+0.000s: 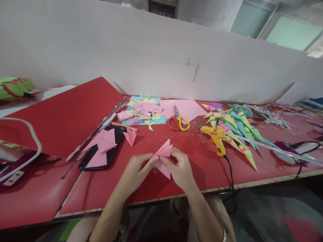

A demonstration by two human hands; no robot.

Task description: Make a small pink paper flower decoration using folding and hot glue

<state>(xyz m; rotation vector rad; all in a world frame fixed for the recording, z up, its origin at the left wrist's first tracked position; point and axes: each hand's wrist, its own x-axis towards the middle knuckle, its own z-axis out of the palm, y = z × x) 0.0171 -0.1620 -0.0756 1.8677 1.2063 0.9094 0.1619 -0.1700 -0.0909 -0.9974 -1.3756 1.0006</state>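
A pale wall panel [141, 50] spans the far side, with frosted window panes [294, 33] beyond it at far right. The red table [202, 174] runs below, its near edge lighter and chipped. A large red sheet [75, 117] leans at far left, reaching down onto the tabletop. Cone-shaped paper pieces [237, 124] lie heaped at right, a yellow glue gun [216, 137] just beside them. Cut paper scraps [146, 111] and scissors [178, 121] lie at the far middle. At left, pink pieces [103, 144] rest on a black tray-like object [87, 159]. At the near middle, the folded pink paper [163, 158] is above the table, pinched between thumb and fingers of both the left hand [138, 168] and right hand [180, 168].
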